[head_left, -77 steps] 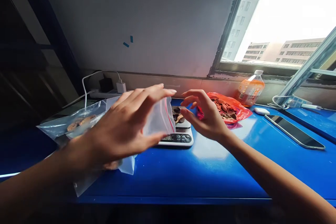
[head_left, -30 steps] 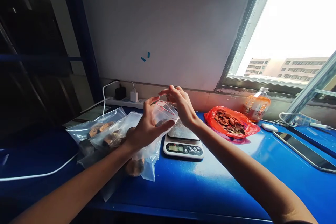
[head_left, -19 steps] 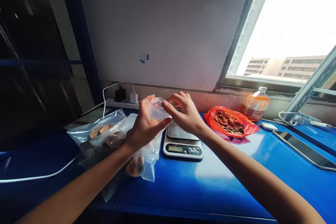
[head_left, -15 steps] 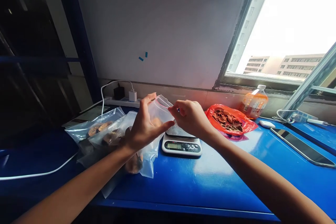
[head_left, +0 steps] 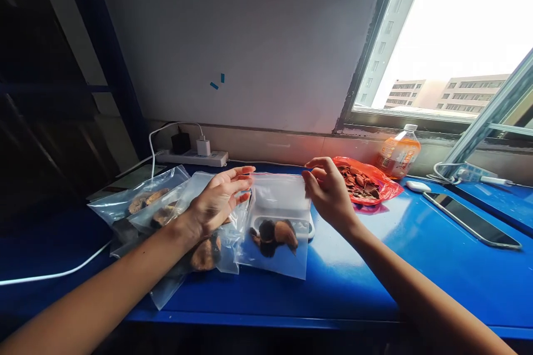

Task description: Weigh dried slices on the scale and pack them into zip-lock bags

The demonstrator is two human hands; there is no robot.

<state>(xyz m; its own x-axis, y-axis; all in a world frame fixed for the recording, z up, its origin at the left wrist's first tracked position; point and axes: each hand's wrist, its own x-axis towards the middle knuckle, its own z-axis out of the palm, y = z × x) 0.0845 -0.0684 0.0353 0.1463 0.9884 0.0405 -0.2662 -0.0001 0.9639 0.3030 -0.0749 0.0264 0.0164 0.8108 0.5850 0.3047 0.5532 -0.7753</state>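
Note:
Between my hands hangs a clear zip-lock bag (head_left: 280, 199) with several dark-brown and tan dried pieces (head_left: 272, 236) at its bottom. My left hand (head_left: 222, 197) is closed at the bag's upper left corner, and my right hand (head_left: 328, 188) pinches the upper right corner. The bag's top edge is stretched straight between them. Behind the bag is the white kitchen scale (head_left: 311, 228), mostly hidden, with its right edge showing. Under and beside my left forearm lie several similar filled plastic bags (head_left: 145, 199), overlapping in a pile.
A red plastic bag (head_left: 389, 191) of dried brown pieces lies behind my right hand. Farther right are an orange drink bottle (head_left: 400, 152), a white case (head_left: 418, 186) and a phone (head_left: 470, 219). A power strip (head_left: 214, 158) with a charger runs along the wall of the blue table (head_left: 353, 294).
The zip-lock bag has turned from tilted to hanging flat, facing me, in front of the scale. My hands have moved apart to its two upper corners. The view has shifted slightly.

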